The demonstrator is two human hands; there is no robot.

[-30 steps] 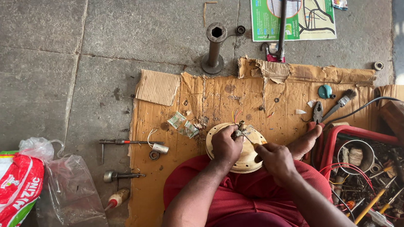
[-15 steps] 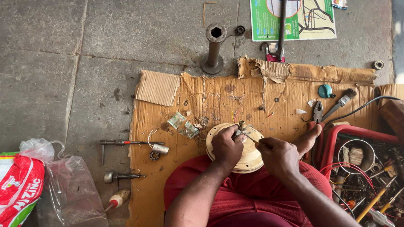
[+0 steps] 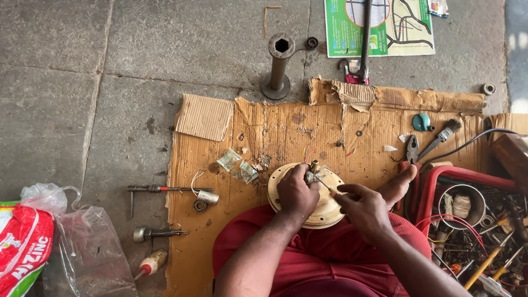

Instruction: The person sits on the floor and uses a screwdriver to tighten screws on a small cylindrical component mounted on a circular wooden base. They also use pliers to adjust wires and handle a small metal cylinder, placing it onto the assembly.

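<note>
The left hand (image 3: 296, 193) is closed on a round cream disc (image 3: 320, 208) resting on the person's lap over the cardboard sheet (image 3: 287, 127). The right hand (image 3: 363, 207), just right of it, pinches a thin tool (image 3: 326, 185) whose tip meets the small metal part (image 3: 311, 173) on the disc. At the near right, a red crate (image 3: 429, 185) holds a metal bowl (image 3: 461, 204), wires and loose tools. At the near left lies a clear plastic bag (image 3: 87, 272) beside a red and white sack (image 3: 3, 263).

Grey stone floor (image 3: 48, 78) under a torn cardboard sheet (image 3: 313, 131); beside the sheet, a metal post (image 3: 278, 67), a green printed leaflet (image 3: 386, 20), a screwdriver (image 3: 150, 265), a clear plastic bag (image 3: 83, 266) and a red-and-white sack (image 3: 0, 261); on the cardboard, pliers (image 3: 412, 148) and a brush (image 3: 441, 136).
</note>
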